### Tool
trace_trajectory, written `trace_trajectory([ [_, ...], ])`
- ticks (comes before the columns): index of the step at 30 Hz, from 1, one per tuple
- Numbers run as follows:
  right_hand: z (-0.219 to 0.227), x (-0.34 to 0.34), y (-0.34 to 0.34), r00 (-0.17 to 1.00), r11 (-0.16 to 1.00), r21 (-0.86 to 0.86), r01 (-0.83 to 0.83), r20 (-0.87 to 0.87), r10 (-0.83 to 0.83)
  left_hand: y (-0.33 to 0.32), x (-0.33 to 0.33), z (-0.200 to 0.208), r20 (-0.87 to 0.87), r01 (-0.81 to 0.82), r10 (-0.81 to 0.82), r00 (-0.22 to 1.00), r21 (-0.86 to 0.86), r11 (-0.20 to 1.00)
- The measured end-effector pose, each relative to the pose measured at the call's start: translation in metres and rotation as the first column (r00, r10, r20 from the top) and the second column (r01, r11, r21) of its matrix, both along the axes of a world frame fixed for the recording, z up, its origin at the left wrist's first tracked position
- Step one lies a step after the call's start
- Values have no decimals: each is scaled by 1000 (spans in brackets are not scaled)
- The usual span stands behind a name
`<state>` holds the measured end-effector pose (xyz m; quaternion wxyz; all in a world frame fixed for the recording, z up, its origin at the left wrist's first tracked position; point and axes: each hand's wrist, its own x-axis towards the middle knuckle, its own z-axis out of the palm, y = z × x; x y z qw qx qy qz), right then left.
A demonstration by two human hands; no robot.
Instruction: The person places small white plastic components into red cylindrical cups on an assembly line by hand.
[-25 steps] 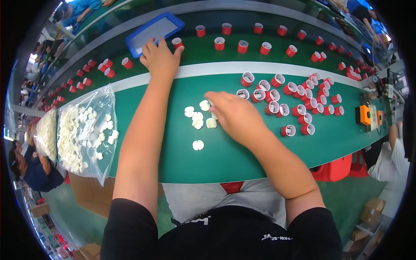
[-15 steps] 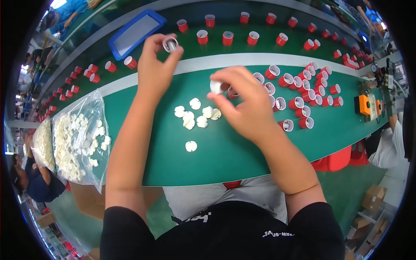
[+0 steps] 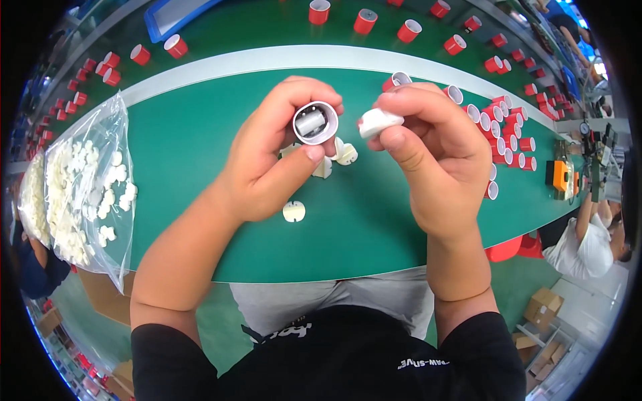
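"What could have gone wrong?"
"The left hand, thumb and fingers around a cup above the green table, might have dropped it through slackness; the right hand, pinching a white piece just beside it, likewise."
"And around them?"
"Leftmost, a plastic bag; far right, a white-shirted person."

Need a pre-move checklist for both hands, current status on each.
1. Left hand gripping a cup: ok.
2. Cup's mouth uncovered, facing the camera: ok.
3. Metal cylinder inside the cup: ok.
4. Right hand pinching a white piece, apart from the cup: ok.
5. White piece's far side sound: cannot tell, out of view.
6. Loose white pieces on the green table fully visible: not ok, left hand partly covers some.
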<state>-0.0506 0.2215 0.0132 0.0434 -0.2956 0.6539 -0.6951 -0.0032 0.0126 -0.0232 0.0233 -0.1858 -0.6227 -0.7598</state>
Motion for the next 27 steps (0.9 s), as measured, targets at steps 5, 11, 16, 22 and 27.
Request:
trace_trajectory([
  [5,0,10,-8,987,1000,-3,23,161,-22,1,-4,-6,-62,-17,5,998,-196,980],
  [11,-9,4,-4,991,991,133,29,-134,-11,6,-8,-8,-279,-105,15,960,-309,945],
  [16,-11,9,-11,994,997,81,11,107,-19,8,-7,-9,-313,-140,22,949,-359,923],
  [22,-3,18,-15,937,999,49,21,347,-37,9,-6,-6,-359,-227,67,931,-425,876],
  [27,-2,21,-18,853,994,-103,29,521,29,12,-7,-7,-420,-294,84,904,-466,835],
])
